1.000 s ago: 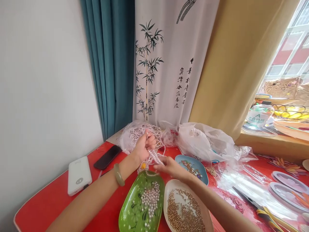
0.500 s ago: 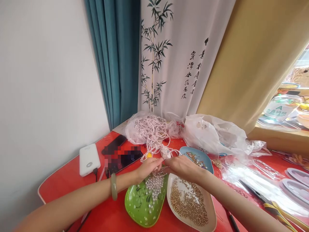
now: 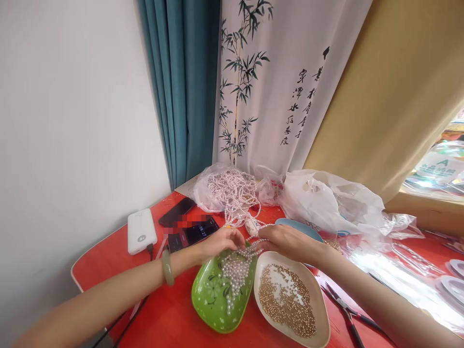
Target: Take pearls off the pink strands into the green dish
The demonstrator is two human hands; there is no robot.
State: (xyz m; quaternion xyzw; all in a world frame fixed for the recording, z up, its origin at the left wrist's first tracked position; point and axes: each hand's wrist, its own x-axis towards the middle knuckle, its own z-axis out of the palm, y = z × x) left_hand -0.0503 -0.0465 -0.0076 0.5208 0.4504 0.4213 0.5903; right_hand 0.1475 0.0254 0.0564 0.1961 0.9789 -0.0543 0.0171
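Note:
A net of strung pearl beads (image 3: 236, 273) hangs down over a green leaf-patterned plate (image 3: 206, 292). At its upper left, my left hand (image 3: 225, 241), with a jade bangle on the wrist, is closed with its fingertips pinched on the beadwork. My right hand (image 3: 290, 240) is closed on the upper right end of the same beadwork, its fingers partly hidden behind the back of the hand. Behind both hands, a small white patterned object (image 3: 251, 226) lies by long strands of pink-white pearls (image 3: 234, 188), which spill from a clear plastic bag.
A white plate (image 3: 259, 285) of gold beads stands beside the green one. A blue plate (image 3: 299, 226) is partly behind my right hand. Pliers (image 3: 346, 309) lie at the right, white plastic bags (image 3: 326, 198) at the back. Phones (image 3: 192, 234) and a white power bank (image 3: 141, 231) are at left.
My hands have moved apart, and the pearl beadwork now shows stretched between them. The view has shifted, so the table things sit further right; the pliers show more fully.

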